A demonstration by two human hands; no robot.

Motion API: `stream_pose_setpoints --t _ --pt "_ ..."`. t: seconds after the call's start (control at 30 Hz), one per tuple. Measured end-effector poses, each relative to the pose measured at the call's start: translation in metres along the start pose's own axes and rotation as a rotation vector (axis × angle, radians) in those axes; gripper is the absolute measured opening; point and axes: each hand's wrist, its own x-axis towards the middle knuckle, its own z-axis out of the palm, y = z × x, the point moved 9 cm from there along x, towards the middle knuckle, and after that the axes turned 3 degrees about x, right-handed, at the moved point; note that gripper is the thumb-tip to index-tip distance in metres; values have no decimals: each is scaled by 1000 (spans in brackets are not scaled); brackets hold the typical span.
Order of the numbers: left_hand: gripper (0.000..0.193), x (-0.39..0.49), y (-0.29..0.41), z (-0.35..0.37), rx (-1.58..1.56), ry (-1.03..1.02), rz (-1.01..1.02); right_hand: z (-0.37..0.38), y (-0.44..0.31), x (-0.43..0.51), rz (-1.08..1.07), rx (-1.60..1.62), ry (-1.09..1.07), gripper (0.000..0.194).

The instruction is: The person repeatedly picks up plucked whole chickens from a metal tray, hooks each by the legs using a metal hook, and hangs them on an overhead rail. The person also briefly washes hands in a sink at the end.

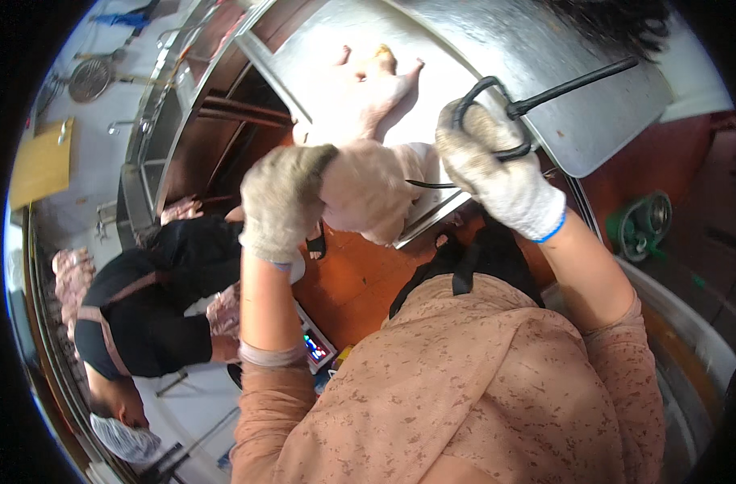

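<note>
In my left hand [283, 202], gloved in off-white knit, is a pale plucked poultry carcass [368, 190], blurred and raised in front of the table edge. My right hand [501, 166], in a similar glove with a blue cuff edge, grips a black metal hook tool [573, 88]. Its bent loop sits over the knuckles, and a long straight rod points away to the upper right. A thin pointed tip [428, 184] reaches left from that hand to the carcass; I cannot tell whether it touches or pierces the skin. More pale plucked poultry [377, 91] lies beyond on the brightly lit white surface [446, 66].
A metal worktop [585, 97] extends to the right. At left, a co-worker [144, 302] in black with a hair net bends near raw meat [222, 311]. A lit digital display [314, 348] stands low by the orange floor [349, 266]. A large round vessel [694, 314] is at right.
</note>
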Motion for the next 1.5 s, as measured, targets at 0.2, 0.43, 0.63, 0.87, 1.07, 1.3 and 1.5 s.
stream_pose_setpoints --t 0.2,0.43,0.63,0.87,1.07,1.3,1.5 --pt "50 14 75 24 -174 -22 80 -29 32 -43 99 -146 138 24" --pt "36 42 26 -33 45 138 25 -30 76 -77 206 236 283 28" --pt "35 34 -7 -82 266 60 -85 -49 44 -76 227 242 241 14" --pt "46 67 61 0 4 -120 18 -74 41 -47 110 537 26 26" --pt "66 75 143 92 -524 -204 44 -119 50 -61 115 -216 136 31" --pt "61 92 141 98 -619 -206 35 -135 50 -66 -242 -776 69 34" --pt "58 78 120 98 -759 -128 -93 -100 69 -22 294 -104 -117 43"
